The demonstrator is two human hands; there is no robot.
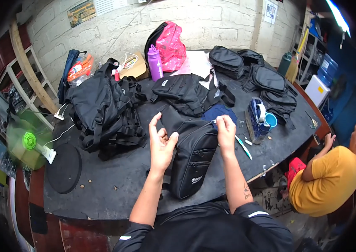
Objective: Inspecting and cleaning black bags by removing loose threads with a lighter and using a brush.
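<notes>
A black bag (192, 161) with two short zippers and a small pale logo on its front leans at the near edge of the table, in front of me. My right hand (226, 130) pinches the bag's upper right edge, where a small light piece shows at the fingertips; I cannot make out what that piece is. On the other side, my left hand (161, 143) is beside the bag's upper left, thumb and forefinger spread apart with nothing between them. Behind the bag lies another black bag (182, 90) with loose straps.
Piled black bags lie left (104, 105) and far right (266, 77) on the dark table (110, 189). A purple bottle (155, 63) stands before a pink backpack (171, 46). Right are a tape dispenser (254, 122) and toothbrush (244, 147). A fan (30, 140) is left; a person in yellow (329, 180) sits right.
</notes>
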